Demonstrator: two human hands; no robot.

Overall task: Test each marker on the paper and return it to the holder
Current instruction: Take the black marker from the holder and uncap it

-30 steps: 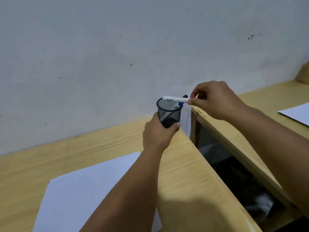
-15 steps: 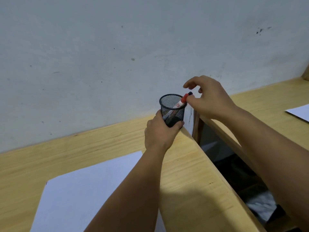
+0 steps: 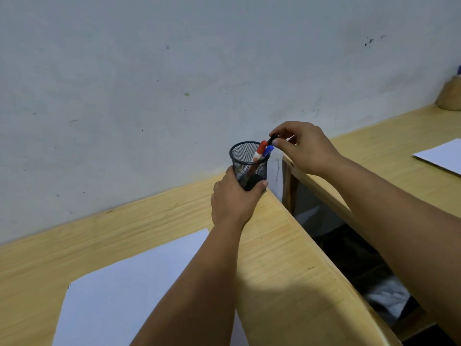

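Observation:
A black mesh holder (image 3: 243,156) stands at the far right corner of the wooden desk (image 3: 287,283), by the wall. My left hand (image 3: 234,201) grips its lower part. Inside lean a red-capped marker (image 3: 259,149) and a blue-capped marker (image 3: 267,151). My right hand (image 3: 304,148) hovers just right of the rim, with thumb and forefinger pinched on the black cap of a third marker (image 3: 272,139) whose body is hidden. A white sheet of paper (image 3: 129,290) lies on the desk near me, partly under my left forearm.
A dark gap (image 3: 349,250) separates this desk from a second wooden desk (image 3: 389,151) on the right, which carries another white sheet (image 3: 441,156). A tan rounded object (image 3: 451,96) sits at its far end. The grey wall (image 3: 174,83) runs right behind the holder.
A second ago my right hand held a blue-capped marker across the holder's rim. That marker now stands inside beside the red one, and my fingers have closed on a black cap.

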